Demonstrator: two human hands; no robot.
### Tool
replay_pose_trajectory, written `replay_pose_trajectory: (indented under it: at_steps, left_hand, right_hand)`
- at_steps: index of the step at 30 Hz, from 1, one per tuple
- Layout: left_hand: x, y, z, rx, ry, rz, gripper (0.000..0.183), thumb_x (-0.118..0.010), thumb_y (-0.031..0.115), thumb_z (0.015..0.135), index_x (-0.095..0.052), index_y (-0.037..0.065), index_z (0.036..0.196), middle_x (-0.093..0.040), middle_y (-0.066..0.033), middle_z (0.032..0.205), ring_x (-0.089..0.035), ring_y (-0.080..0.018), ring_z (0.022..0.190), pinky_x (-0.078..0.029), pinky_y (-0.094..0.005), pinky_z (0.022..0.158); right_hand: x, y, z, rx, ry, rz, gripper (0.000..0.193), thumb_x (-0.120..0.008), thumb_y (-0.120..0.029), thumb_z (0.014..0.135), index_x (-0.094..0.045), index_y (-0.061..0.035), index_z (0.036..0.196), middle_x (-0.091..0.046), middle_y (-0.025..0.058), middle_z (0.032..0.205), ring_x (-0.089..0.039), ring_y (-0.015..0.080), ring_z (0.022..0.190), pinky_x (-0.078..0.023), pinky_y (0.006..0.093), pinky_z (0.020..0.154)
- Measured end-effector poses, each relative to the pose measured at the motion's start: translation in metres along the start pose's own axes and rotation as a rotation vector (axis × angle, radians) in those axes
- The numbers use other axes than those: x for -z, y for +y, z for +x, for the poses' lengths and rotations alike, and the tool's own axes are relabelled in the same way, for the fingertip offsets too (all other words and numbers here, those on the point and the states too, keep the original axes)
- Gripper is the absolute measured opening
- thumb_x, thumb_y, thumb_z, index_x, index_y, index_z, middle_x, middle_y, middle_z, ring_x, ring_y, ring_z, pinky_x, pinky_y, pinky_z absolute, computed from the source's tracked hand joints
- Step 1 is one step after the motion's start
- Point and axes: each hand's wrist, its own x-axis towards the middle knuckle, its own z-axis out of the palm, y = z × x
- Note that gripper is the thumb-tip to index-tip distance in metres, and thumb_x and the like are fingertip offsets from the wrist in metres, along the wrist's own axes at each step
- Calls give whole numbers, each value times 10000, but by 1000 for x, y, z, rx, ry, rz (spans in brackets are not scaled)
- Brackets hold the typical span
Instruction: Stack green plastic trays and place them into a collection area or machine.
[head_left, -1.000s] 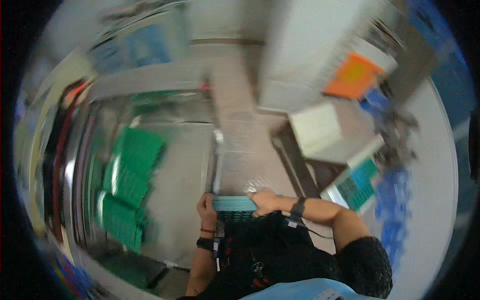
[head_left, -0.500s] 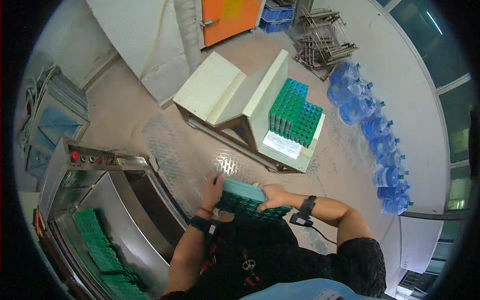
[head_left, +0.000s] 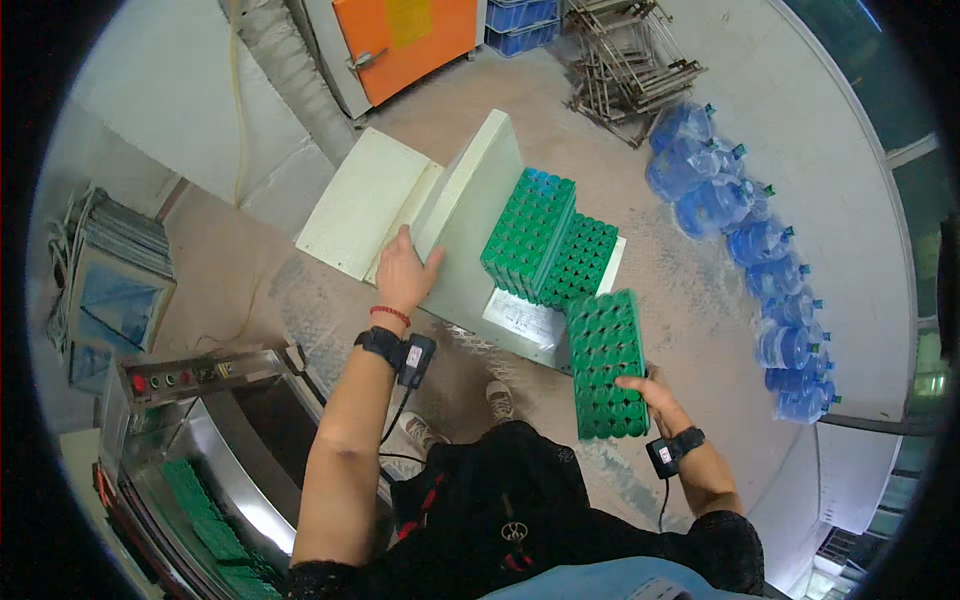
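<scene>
My right hand [head_left: 652, 395] grips a green block [head_left: 606, 350] of round-topped cylinders in rows by its right edge, thumb on top. The block is held up in front of the bench's near right corner. My left hand [head_left: 405, 268] is at the cream bench [head_left: 450, 215], fingers spread, over the lower edge of its upright board; it holds nothing. I cannot tell whether it touches the board. Beyond the held block, similar green blocks [head_left: 530, 225] stand stacked on the bench at two heights. A white printed sheet [head_left: 525, 318] lies in front of them.
At left stands a steel machine [head_left: 215, 400] with a button panel and green blocks [head_left: 205, 510] inside. Blue water bottles [head_left: 715, 205] line the right wall. Metal frames [head_left: 630, 70], blue crates [head_left: 522, 25] and an orange door [head_left: 410, 45] are at the back.
Both hands held the green block close to my body. My left hand has let go and moved forward to the bench; my right hand has carried the block right and turned its round-topped face up.
</scene>
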Motion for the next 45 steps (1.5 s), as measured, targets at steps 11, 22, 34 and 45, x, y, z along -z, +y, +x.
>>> replay_pose_trajectory:
  at_steps: [11, 22, 34, 45]
  left_hand:
    - [-12, 10, 16, 170, -166, 287, 573, -543, 545, 807, -476, 2, 975, -620, -225, 823, -624, -387, 715, -498, -453, 613]
    - [-15, 10, 17, 203, -168, 257, 564, -583, 524, 789, -504, 12, 1013, -623, -219, 819, -628, -365, 699, -499, -440, 569]
    - [-12, 12, 20, 174, -161, 243, 622, -552, 534, 809, -492, -24, 1077, -625, -252, 794, -631, -379, 684, -501, -438, 583]
    - [-8, 7, 13, 208, -191, 245, 645, -528, 578, 801, -493, 0, 1086, -632, -224, 881, -634, -366, 769, -505, -440, 611]
  right_hand:
    - [-24, -26, 214, 172, 154, 563, 525, -729, -118, 701, -495, 70, 1133, -606, 174, 1022, -622, 269, 857, -532, 386, 736]
    - [-19, -10, 280, 117, 117, 524, 601, -755, -123, 674, -457, 65, 1161, -591, 148, 1040, -611, 256, 872, -529, 371, 729]
    - [-34, -1, 277, 58, 169, 468, 549, -719, -140, 729, -471, 39, 1184, -588, 135, 1085, -602, 263, 936, -504, 370, 820]
    - [-14, -53, 249, 437, 415, -538, 613, -744, -313, 709, -536, 58, 1150, -574, 204, 1140, -556, 261, 1069, -466, 331, 836]
